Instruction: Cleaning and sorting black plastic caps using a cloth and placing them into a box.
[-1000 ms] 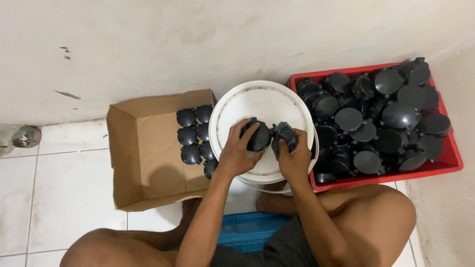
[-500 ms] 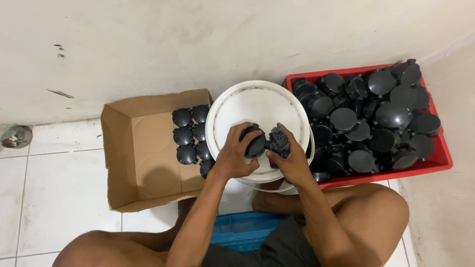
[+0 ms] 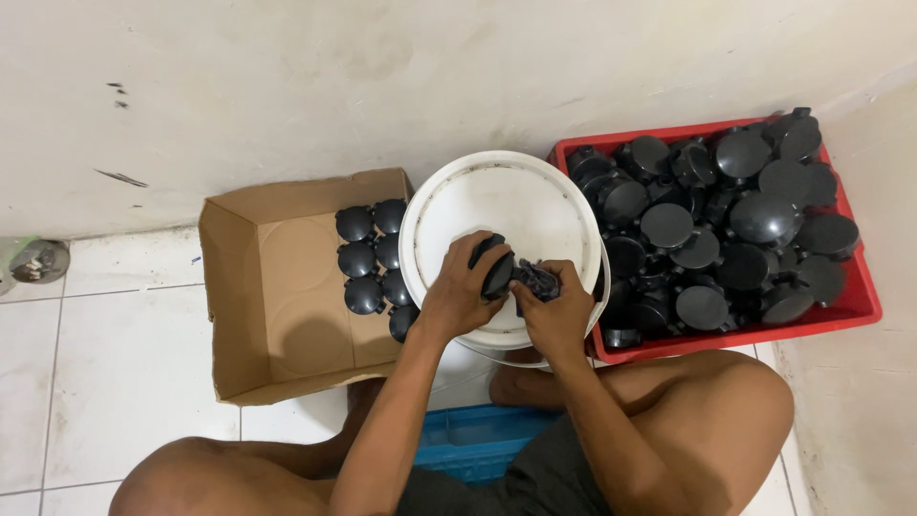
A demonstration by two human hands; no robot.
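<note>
— White tiled floor (image 3: 115, 382) below, rough pale wall (image 3: 382, 76) behind. And the hands?

— Left hand (image 3: 460, 291) wrapped around a round black cap (image 3: 497, 272), tilted on edge. Right hand (image 3: 554, 311) clenched on a smaller black fitting (image 3: 537, 279), touching the cap. Both hands closed firmly on their parts, pressed together over the middle.

— Over what?

— Over a white bucket lid (image 3: 506, 205), round, lying flat, just beneath the hands. Serving as a table of sorts.

— To the left?

— Open cardboard box (image 3: 267, 306), touching the lid's rim. Along its right side, two neat rows of black round pieces (image 3: 368, 258), lying flat, the rest of the box floor bare.

— To the right?

— Red plastic crate (image 3: 831, 315), against the corner of the wall, heaped with loose black parts (image 3: 726, 210) at all angles, some discs up, some tipped.

— Anything nearer?

— Bare knees on both sides, dark shorts, and a blue crate (image 3: 478, 440) between the legs, mostly hidden. Far left by the wall, a small greyish object (image 3: 38, 260), too blurred to tell.
</note>
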